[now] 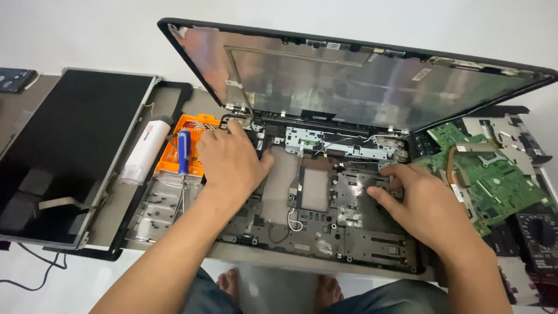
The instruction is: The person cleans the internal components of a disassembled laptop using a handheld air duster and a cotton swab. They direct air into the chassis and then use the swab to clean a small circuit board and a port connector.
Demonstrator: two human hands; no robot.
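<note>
A gutted laptop base lies flat on the counter, near the middle of the scene, its dark inner frame bare with loose wires and screw posts showing. Its lid shell, stripped of the screen, stands tilted open at the far side, silvery foil lining facing forward.

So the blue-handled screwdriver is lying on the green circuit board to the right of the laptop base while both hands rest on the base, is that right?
Not quite. The head view shows the blue-handled screwdriver lying on the orange tray left of the laptop base, not on the green circuit board. The rest holds: left hand and right hand rest on the base.
</note>
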